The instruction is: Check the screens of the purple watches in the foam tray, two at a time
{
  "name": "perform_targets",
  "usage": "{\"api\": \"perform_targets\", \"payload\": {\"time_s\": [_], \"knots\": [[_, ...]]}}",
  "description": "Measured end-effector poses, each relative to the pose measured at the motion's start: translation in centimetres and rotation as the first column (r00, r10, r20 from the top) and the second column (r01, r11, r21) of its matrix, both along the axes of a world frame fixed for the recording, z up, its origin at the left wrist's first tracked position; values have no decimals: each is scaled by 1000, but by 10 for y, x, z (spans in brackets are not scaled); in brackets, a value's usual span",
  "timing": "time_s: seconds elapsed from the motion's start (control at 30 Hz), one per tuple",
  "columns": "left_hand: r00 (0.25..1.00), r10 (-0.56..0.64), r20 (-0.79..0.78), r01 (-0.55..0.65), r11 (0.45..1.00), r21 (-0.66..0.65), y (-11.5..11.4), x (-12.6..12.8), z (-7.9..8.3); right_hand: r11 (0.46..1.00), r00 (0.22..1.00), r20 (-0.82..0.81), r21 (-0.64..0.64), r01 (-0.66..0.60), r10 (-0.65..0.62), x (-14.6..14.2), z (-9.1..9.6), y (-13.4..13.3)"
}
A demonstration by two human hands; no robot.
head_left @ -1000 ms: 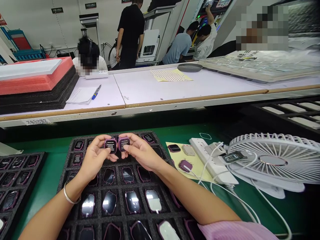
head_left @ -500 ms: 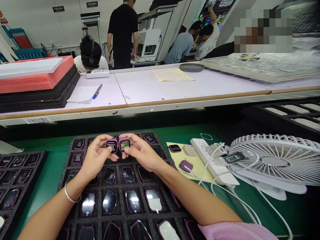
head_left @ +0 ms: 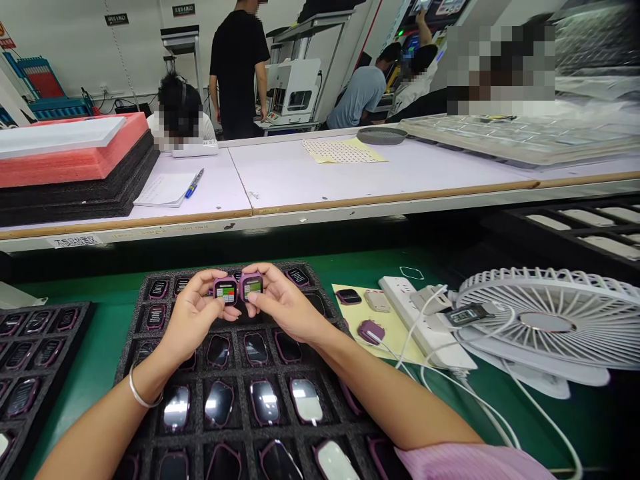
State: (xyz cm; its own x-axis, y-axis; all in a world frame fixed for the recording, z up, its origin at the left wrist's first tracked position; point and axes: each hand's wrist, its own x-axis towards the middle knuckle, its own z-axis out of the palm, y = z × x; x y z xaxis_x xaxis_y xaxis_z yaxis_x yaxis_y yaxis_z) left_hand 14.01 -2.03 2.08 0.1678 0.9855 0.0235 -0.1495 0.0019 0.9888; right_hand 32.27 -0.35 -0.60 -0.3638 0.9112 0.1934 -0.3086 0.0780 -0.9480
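Observation:
My left hand (head_left: 193, 317) pinches a purple watch body (head_left: 225, 291) whose lit screen shows red and green blocks. My right hand (head_left: 280, 303) grips a second purple watch body (head_left: 251, 285) with a green and white lit screen. Both are held side by side just above the far end of a black foam tray (head_left: 200, 380). The tray's pockets hold several more purple watch bodies with dark screens. A silver bangle circles my left wrist.
Another black foam tray (head_left: 35, 347) of watch bodies lies at left. A yellow sheet (head_left: 395, 327) with three watch bodies, a white power strip (head_left: 415, 313) with cables and a white fan (head_left: 545, 320) sit at right. Several people work beyond the white bench (head_left: 350, 180).
The screens of both held watch bodies changed from dark text pages to coloured displays. My hands stayed nearly still. The person in black at the back shifted left.

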Motion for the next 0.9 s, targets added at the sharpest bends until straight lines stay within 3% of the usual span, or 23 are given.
{"api": "perform_targets", "payload": {"time_s": [0.2, 0.9], "knots": [[999, -7, 32, 9, 999, -54, 0, -3, 0, 994, 998, -54, -109, 17, -23, -1, 1, 1], [999, -26, 27, 27, 999, -40, 0, -3, -1, 999, 999, -41, -32, 9, -10, -1, 1, -1]]}}
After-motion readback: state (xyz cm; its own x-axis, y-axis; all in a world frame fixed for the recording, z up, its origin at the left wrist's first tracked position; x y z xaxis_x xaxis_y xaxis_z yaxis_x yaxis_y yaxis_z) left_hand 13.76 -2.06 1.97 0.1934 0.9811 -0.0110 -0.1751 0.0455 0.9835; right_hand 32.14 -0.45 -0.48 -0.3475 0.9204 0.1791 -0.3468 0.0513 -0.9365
